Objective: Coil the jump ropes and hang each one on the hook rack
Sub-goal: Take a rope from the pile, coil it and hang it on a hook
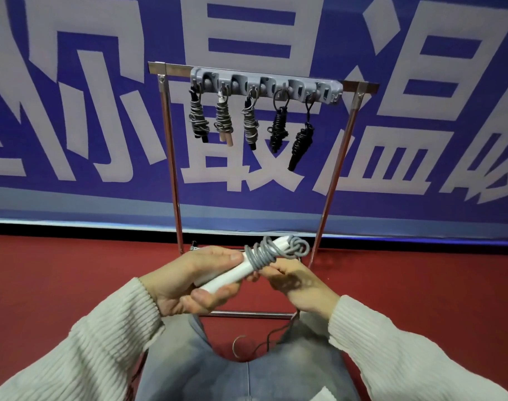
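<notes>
I hold a jump rope (268, 254) with white handles and grey cord wound around them, in front of my chest. My left hand (189, 280) grips the lower end of the white handles. My right hand (296, 280) pinches the grey cord near the middle of the bundle. Ahead stands the grey hook rack (265, 85) on a metal frame. Several coiled ropes hang from it: grey ones (199, 120) on the left and black ones (302, 143) on the right.
The frame's chrome legs (171, 157) rest on a red floor (73, 270), its base bar just past my knees. A blue banner with white characters fills the wall behind. Loose thin cords (264, 342) lie between my grey-trousered legs.
</notes>
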